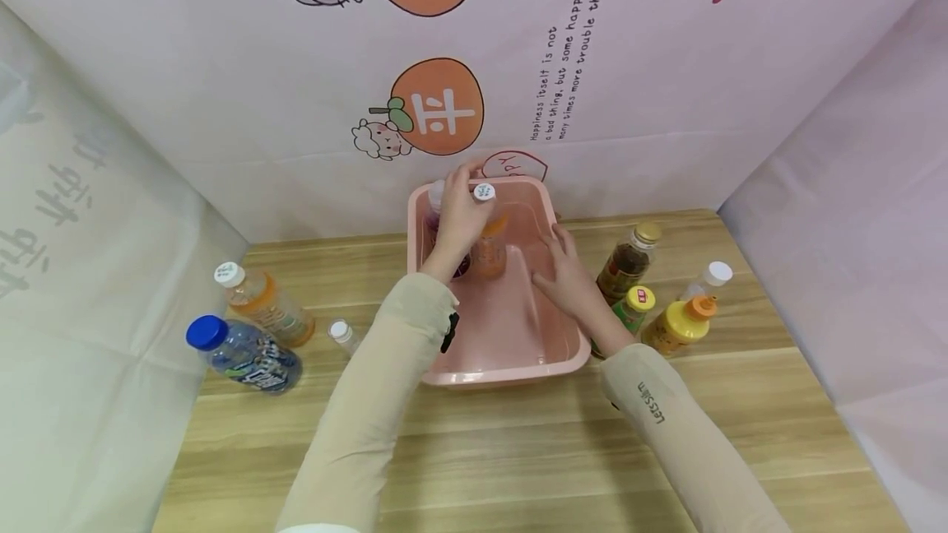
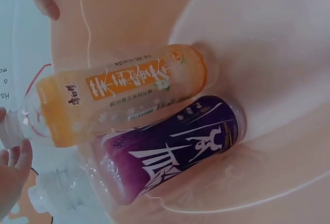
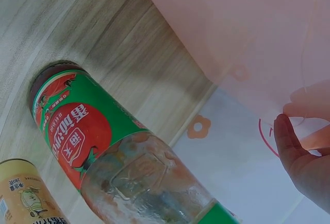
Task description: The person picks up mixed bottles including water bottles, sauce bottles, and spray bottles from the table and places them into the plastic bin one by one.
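Note:
My left hand pinches the neck of a clear bottle with an orange label inside the pink basin. The bottle stands at the basin's far left, its white cap showing above my fingers. Right beside it, also in the basin, is a purple-labelled bottle, largely covered by my left hand in the head view. At the basin's right rim, my right hand grips the wall, thumb on the inner side. Just outside, near my right wrist, a ketchup bottle with a green and red label stands on the table.
Left of the basin are another orange-labelled bottle, a blue-capped bottle and a small white-capped bottle. To the right stand a gold-capped dark bottle, a yellow squeeze bottle and a white-capped clear bottle. Fabric walls enclose the table.

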A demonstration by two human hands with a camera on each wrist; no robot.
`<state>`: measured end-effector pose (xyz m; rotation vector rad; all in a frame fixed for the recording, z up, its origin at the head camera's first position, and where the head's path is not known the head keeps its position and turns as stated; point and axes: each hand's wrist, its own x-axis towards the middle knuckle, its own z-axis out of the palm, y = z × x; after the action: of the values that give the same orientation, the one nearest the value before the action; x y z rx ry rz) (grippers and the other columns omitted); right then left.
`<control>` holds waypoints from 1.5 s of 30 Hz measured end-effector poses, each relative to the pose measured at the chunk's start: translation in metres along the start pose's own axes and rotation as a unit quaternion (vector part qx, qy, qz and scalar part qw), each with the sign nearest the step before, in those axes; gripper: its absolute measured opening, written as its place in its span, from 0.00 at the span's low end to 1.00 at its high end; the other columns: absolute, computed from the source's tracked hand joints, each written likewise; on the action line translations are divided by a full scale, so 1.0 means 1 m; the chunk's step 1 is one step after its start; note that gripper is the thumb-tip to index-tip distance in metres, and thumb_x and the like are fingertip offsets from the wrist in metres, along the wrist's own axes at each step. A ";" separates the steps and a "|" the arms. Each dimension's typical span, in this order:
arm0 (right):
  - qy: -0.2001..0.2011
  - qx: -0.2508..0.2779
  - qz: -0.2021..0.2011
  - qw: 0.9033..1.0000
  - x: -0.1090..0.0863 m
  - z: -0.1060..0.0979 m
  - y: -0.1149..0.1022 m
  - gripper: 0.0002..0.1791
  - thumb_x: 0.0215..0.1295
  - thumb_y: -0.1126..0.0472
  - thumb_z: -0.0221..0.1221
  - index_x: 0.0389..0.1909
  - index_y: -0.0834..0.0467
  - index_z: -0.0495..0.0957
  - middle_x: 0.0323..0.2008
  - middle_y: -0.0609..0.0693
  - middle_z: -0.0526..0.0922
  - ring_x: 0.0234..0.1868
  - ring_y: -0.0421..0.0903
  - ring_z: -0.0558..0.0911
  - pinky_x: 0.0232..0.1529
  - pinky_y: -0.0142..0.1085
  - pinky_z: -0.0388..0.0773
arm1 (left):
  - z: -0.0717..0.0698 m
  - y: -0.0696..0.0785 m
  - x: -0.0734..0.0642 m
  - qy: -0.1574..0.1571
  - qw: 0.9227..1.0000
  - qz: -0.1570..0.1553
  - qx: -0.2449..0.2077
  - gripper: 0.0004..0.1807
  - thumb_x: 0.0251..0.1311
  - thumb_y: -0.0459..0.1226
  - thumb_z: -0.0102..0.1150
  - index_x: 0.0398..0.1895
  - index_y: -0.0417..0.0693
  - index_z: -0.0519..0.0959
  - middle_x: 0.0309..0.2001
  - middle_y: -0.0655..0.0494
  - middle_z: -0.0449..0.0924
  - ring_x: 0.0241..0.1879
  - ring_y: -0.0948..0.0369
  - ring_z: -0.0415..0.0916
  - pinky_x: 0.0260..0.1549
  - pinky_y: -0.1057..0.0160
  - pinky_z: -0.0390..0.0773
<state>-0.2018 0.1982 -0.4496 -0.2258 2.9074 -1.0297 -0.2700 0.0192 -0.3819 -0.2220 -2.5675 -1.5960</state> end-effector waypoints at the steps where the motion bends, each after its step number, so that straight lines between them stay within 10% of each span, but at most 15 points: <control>1: 0.000 0.001 0.000 1.000 0.000 0.000 0.000 0.37 0.65 0.59 0.56 0.71 0.64 0.54 0.75 0.60 0.41 0.65 0.66 0.67 0.55 0.57 0.74 | 0.000 -0.001 0.000 0.002 1.000 0.001 0.003 0.30 0.58 0.28 0.56 0.65 0.45 0.65 0.61 0.44 0.66 0.62 0.50 0.67 0.64 0.55 0.69; 45: 0.007 0.004 -0.001 1.000 0.000 0.000 0.001 0.36 0.64 0.58 0.56 0.71 0.64 0.55 0.75 0.60 0.42 0.63 0.66 0.69 0.56 0.58 0.74 | 0.010 -0.012 0.000 0.001 1.000 0.007 0.018 0.28 0.59 0.28 0.56 0.65 0.41 0.66 0.63 0.40 0.62 0.60 0.48 0.67 0.61 0.53 0.71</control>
<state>-0.2015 0.1985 -0.4502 -0.2238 2.9149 -1.0472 -0.2720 0.0231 -0.3968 -0.2336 -2.5838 -1.5439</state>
